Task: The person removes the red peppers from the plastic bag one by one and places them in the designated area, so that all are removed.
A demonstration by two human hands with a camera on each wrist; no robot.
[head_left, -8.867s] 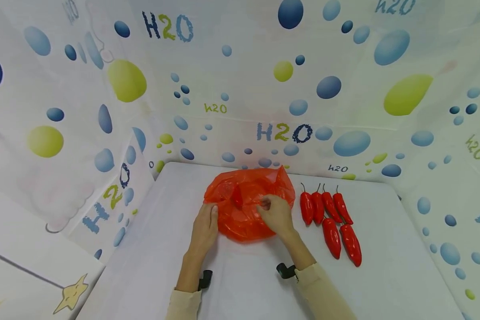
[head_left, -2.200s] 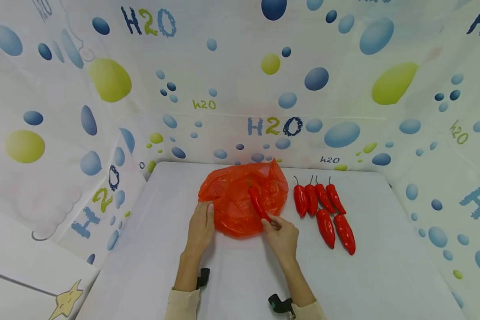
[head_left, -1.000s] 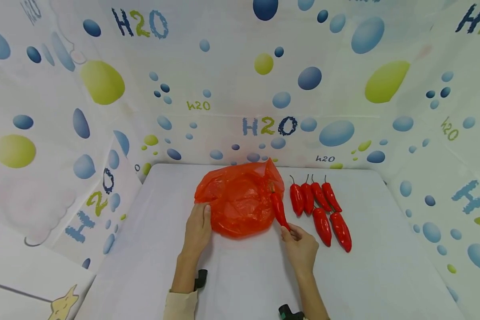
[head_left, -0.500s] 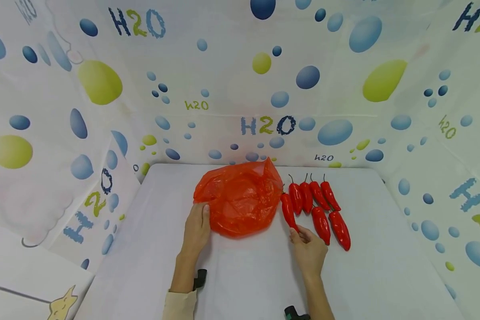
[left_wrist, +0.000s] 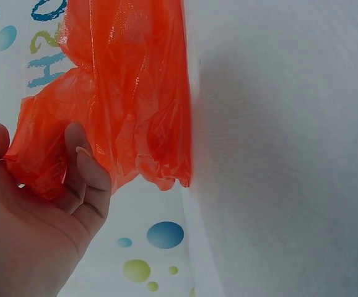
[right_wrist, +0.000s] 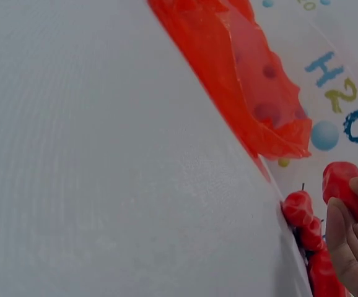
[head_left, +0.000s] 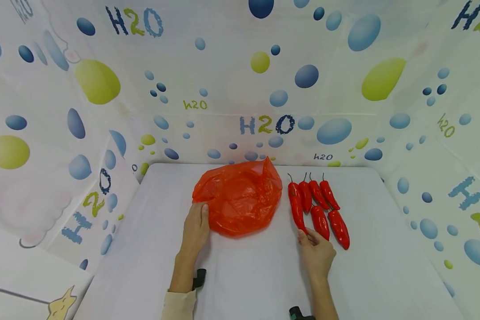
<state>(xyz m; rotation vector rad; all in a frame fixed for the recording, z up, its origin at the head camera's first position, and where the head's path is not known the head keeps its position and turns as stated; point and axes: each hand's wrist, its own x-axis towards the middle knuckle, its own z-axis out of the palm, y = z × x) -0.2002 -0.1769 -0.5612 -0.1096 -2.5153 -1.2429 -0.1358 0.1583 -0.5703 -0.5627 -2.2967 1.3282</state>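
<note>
Between the thumb and fingers of my right hand (head_left: 318,254) is the lower tip of a red chili pepper (head_left: 297,206), its stem end pointing away from me. It appears raised above the table in the right wrist view, where the pepper (right_wrist: 339,180) is pinched near the other peppers. An orange-red plastic bag (head_left: 244,200) stands with its mouth spread at the middle of the table. My left hand (head_left: 196,226) grips the bag's left rim; in the left wrist view the fingers curl round the bag film (left_wrist: 43,154).
Right of the bag lie several red chili peppers, a back row (head_left: 318,194) and two nearer ones, a front pepper (head_left: 320,222) and a right pepper (head_left: 339,229). The held one covers part of this group. A patterned curtain (head_left: 224,66) rises behind the white table (head_left: 248,284).
From over the bag, my right hand has carried the chili pepper rightward to the left end of the pepper group. My left hand keeps its grip on the bag's rim.
</note>
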